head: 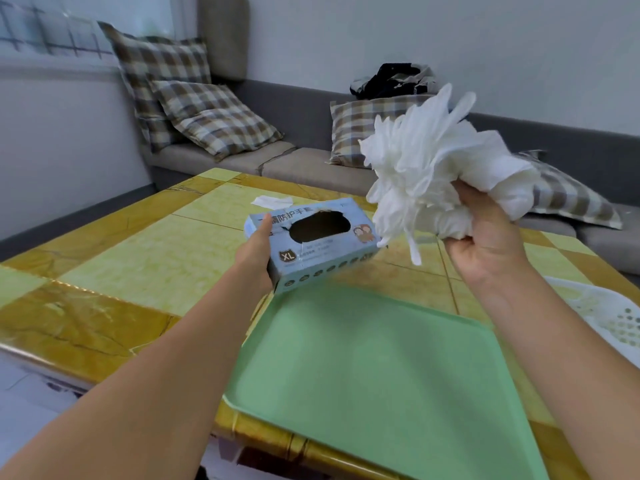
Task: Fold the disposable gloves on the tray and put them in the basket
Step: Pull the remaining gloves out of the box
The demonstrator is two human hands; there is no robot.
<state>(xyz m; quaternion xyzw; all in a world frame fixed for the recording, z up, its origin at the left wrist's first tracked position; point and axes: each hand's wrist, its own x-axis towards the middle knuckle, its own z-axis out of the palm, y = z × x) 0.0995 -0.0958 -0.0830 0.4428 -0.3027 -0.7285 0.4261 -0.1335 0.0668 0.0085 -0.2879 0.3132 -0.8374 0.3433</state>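
So this is basically square one. The person's right hand [485,237] is clenched around a big crumpled wad of thin white disposable gloves [426,168], held up in the air above the far side of the yellow marble-patterned surface [138,258]. The left hand [256,254] is gripping a light blue cardboard glove box [318,240] with a dark oval opening on top, lifted just past the far edge of the flat mint-green plastic tray [381,375]. Nothing sits on the tray yet, so no folding has happened as far as anyone can see. The white perforated plastic basket [609,313] peeks in at the right edge, near the tray, and what shows of it looks unfilled. Pretty much everything's left: drop the wad on the tray, separate the gloves, fold each, basket them.
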